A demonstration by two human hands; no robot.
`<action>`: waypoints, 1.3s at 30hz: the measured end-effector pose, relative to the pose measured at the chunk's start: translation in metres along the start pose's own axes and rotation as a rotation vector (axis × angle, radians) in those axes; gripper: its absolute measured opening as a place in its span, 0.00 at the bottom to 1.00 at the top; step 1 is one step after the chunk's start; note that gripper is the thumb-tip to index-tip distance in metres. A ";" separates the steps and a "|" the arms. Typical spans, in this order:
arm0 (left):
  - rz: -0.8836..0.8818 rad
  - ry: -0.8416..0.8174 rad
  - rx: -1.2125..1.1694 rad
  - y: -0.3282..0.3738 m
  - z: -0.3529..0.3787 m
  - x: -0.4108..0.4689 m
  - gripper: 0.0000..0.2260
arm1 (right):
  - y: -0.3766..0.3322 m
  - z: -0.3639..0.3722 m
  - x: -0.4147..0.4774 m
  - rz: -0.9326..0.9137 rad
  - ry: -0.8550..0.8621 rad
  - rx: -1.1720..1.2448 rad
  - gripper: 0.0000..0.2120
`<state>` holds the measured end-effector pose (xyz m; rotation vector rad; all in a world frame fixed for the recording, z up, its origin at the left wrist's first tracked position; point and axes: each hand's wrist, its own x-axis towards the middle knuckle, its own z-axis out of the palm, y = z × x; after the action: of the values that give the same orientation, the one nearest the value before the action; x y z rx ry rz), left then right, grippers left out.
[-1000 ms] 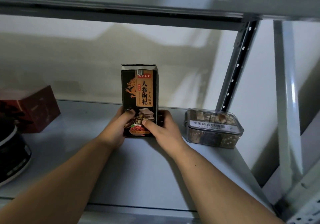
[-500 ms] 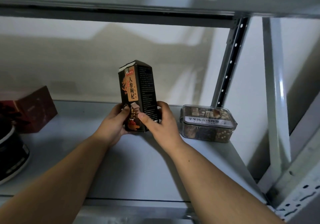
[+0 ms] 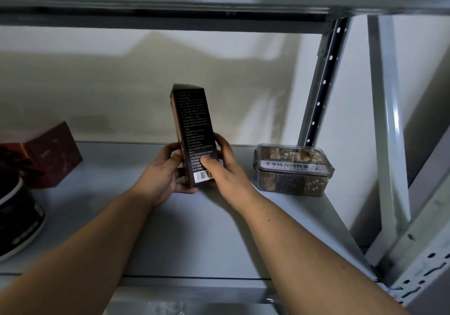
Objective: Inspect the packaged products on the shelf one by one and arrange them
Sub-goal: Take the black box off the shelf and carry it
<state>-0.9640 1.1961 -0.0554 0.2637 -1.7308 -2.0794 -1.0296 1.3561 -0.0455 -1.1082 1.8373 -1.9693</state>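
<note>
Item, black box: held upright just above the shelf, left hand cupping its base, right hand pinching its lower side, text panel and barcode turned toward the person, apparently for inspection; clear tub nearby

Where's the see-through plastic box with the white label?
In the head view, the clear plastic lidded box sits at the right end of the grey metal shelf, next to the perforated upright post and right of the tall black carton.
</note>
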 end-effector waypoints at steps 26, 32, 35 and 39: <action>0.089 -0.183 -0.193 0.009 -0.007 -0.006 0.27 | 0.000 -0.001 0.011 0.366 0.117 0.502 0.25; -0.009 -0.158 -0.222 0.009 -0.009 -0.007 0.08 | 0.007 -0.002 0.013 0.272 0.174 0.418 0.31; -0.013 -0.094 -0.230 0.010 -0.011 -0.005 0.09 | 0.005 -0.001 0.012 0.280 0.156 0.395 0.23; -0.099 -0.133 -0.270 0.009 -0.017 -0.003 0.14 | 0.008 -0.001 0.014 0.305 0.178 0.358 0.17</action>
<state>-0.9529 1.1812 -0.0501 0.1343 -1.5111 -2.4205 -1.0427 1.3466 -0.0477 -0.5304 1.5329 -2.1464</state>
